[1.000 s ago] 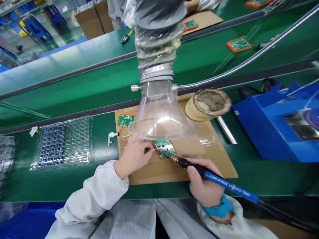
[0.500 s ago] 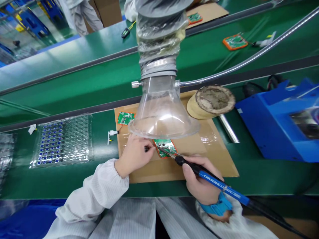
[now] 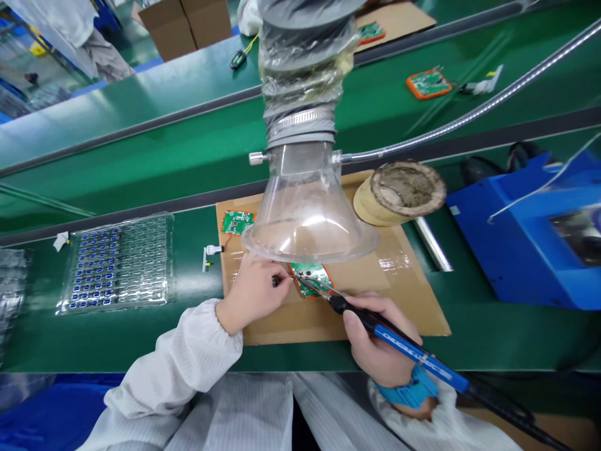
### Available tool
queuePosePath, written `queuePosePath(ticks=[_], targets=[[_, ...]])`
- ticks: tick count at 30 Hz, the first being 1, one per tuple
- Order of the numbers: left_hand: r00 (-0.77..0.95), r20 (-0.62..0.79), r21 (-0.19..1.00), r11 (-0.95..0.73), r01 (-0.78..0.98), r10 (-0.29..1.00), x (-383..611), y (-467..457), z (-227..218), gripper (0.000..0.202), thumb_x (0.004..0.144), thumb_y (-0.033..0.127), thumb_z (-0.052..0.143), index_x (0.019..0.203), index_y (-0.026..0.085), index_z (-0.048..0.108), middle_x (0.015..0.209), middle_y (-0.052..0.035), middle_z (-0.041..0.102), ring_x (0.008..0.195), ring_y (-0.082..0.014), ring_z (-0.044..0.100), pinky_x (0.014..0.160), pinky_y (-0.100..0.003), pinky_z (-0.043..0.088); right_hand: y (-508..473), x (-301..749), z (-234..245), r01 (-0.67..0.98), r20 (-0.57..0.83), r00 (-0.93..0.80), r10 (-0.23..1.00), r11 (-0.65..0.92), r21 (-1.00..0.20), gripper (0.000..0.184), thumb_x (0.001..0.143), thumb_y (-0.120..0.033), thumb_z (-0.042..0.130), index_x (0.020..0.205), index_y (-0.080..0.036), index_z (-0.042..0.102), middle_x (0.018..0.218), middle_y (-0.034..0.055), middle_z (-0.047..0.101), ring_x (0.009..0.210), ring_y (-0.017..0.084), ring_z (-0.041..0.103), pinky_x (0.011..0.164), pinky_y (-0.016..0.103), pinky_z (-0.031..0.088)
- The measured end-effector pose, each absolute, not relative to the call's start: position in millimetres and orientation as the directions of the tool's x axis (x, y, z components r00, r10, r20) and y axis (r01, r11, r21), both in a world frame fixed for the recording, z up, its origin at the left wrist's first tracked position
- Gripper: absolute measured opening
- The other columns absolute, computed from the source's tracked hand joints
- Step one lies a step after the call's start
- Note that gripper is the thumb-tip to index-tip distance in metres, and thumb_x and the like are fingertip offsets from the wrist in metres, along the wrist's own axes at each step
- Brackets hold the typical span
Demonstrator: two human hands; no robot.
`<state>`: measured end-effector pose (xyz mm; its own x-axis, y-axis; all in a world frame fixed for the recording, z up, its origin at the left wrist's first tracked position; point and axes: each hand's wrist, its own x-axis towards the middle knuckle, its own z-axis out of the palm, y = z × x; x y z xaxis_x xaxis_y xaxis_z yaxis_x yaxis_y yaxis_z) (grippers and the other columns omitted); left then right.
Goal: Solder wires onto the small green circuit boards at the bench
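Note:
A small green circuit board (image 3: 313, 275) with an orange edge lies on a taped cardboard mat (image 3: 328, 313). My right hand (image 3: 378, 341) is wrapped round a blue soldering iron (image 3: 413, 354), whose metal tip rests on the board. My left hand (image 3: 253, 289) is closed beside the board's left edge, pinching a small dark part (image 3: 275, 281) against it. A clear funnel-shaped fume hood (image 3: 307, 216) hangs right above the board and hides its far side.
A second green board (image 3: 237, 222) with a wired white connector (image 3: 211, 252) lies at the mat's far left. A clear blister tray of blue parts (image 3: 117, 263) sits left. A dirty sponge holder (image 3: 399, 193) and blue solder station (image 3: 530, 241) stand right. Green conveyor belts (image 3: 141, 163) run behind, carrying another board (image 3: 428, 82).
My hands have hardly moved; the iron's tip stays on the board. The view has shifted slightly, and the board on the far belt has drifted left.

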<state>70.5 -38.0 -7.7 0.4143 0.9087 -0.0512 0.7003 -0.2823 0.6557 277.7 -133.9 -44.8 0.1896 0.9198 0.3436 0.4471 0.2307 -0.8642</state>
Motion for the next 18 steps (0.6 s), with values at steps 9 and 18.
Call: queuePosePath(ticks=[9, 18], targets=[[0.427, -0.048, 0.661, -0.291, 0.691, 0.903, 69.9, -38.6, -7.9, 0.021, 0.084, 0.015, 0.068, 0.064, 0.018, 0.070, 0.078, -0.0030, 0.068, 0.085, -0.0210, 0.060, 0.089, -0.040, 0.045, -134.4, 280.9, -42.7, 0.428, 0.373, 0.167, 0.912, 0.274, -0.861, 0.017, 0.086, -0.019, 0.071, 0.103, -0.021, 0.067, 0.091, 0.0033, 0.068, 0.077, 0.017, 0.068, 0.067, 0.026, 0.054], [0.425, -0.075, 0.657, -0.276, 0.702, 0.902, 69.8, -38.6, -8.5, 0.021, 0.086, 0.016, 0.068, 0.065, 0.018, 0.071, 0.078, -0.0031, 0.067, 0.083, -0.0203, 0.059, 0.085, -0.038, 0.046, -133.9, 284.0, -46.2, 0.360, 0.383, 0.266, 0.885, 0.277, -0.891, 0.015, 0.086, -0.019, 0.071, 0.101, -0.021, 0.070, 0.090, 0.0035, 0.069, 0.078, 0.018, 0.068, 0.066, 0.029, 0.054]])
